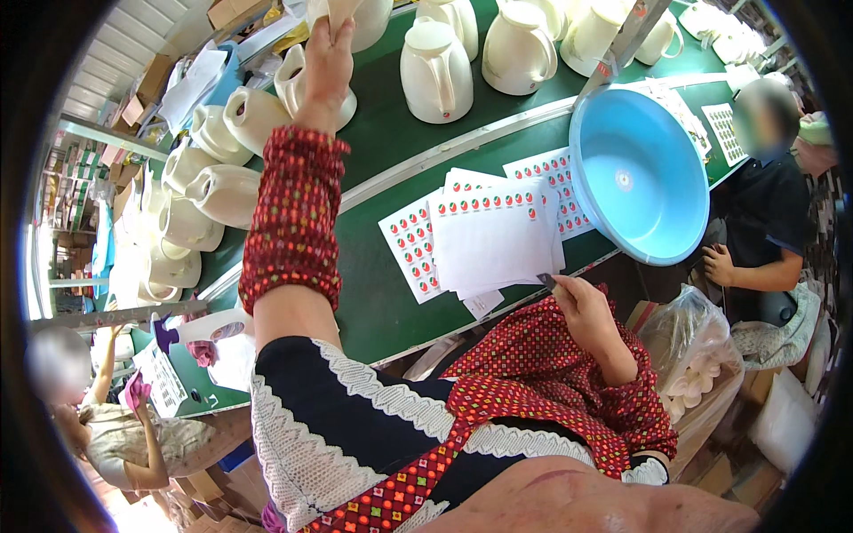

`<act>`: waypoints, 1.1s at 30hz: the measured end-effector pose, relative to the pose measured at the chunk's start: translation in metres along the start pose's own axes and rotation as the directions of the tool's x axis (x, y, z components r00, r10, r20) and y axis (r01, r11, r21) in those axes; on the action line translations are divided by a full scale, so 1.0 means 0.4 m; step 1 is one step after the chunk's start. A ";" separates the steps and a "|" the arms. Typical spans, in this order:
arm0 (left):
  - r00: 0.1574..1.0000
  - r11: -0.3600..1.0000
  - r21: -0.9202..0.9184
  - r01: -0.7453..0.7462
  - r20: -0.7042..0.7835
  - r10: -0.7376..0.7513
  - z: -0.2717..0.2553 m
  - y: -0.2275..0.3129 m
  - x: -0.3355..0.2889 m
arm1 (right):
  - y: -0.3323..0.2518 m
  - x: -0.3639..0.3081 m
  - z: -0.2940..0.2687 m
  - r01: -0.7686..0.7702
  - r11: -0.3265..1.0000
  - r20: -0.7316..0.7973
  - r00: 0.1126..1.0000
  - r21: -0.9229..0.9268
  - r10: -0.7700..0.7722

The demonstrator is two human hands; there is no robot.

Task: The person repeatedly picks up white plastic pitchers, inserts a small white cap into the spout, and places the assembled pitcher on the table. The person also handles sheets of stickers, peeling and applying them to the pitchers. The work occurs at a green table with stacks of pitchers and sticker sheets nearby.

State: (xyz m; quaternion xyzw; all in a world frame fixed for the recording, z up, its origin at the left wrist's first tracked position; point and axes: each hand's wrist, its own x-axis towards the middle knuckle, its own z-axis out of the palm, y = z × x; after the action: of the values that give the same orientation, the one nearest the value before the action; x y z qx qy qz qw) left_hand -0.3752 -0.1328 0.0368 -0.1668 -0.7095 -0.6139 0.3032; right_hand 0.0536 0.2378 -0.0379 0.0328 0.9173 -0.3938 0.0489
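Note:
At the top edge my left hand [329,67] reaches over the green belt, its fingers closed at the handle of a cream plastic jug [369,25]. The frame cuts off part of this jug. Close to my lap, my right hand [588,313] pinches a small dark flat piece [546,281]; its exact kind cannot be made out. Just beyond that hand lies a stack of white sticker sheets [493,235] with rows of red and green round stickers. More cream jugs stand on the belt, among them one upright jug [435,75] right of my left hand.
A light blue basin [622,178] sits right of the sheets. A metal rail [462,147] runs between the belt and the near green worktop [364,302]. One co-worker [764,204] is at the right, another [133,435] at the lower left. A clear plastic bag [689,355] holds cream parts.

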 end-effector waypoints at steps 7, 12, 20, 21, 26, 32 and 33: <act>0.980 0.958 -0.205 0.200 0.027 -0.199 0.122 -0.362 0.083 | 0.002 0.110 -0.012 -0.020 0.999 -0.036 0.999 0.038 0.021; 0.979 0.947 0.314 0.061 0.165 -0.118 0.057 -0.467 0.041 | 0.038 0.176 0.019 0.037 0.999 -0.063 0.997 -0.003 -0.037; 0.943 0.799 0.502 0.331 -0.194 -0.269 0.136 -0.267 -0.059 | 0.071 0.353 0.095 0.126 0.982 -0.179 0.972 -0.140 -0.150; 0.927 0.606 0.705 0.369 -0.327 -0.184 0.133 -0.222 -0.105 | 0.092 0.372 0.107 0.121 0.982 -0.203 0.968 -0.145 -0.149; 0.871 0.907 0.215 -0.362 0.425 0.247 0.204 -0.047 -0.603 | 0.198 0.375 0.130 0.014 0.958 -0.337 0.935 -0.285 -0.114; 0.458 0.876 0.248 -0.413 0.888 -0.036 0.304 0.034 -0.856 | 0.263 0.369 0.139 -0.061 0.957 -0.425 0.903 -0.283 -0.068; 0.422 0.838 0.270 -0.474 0.905 -0.054 0.308 0.021 -0.854 | 0.260 0.370 0.139 -0.074 0.956 -0.423 0.904 -0.283 -0.055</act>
State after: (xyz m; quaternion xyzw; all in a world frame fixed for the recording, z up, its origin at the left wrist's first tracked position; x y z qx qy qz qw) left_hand -0.1382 0.0350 -0.1815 -0.4704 -0.8622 -0.1878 -0.0038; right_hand -0.0794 0.2720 -0.1679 0.1150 0.9536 -0.2365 -0.1468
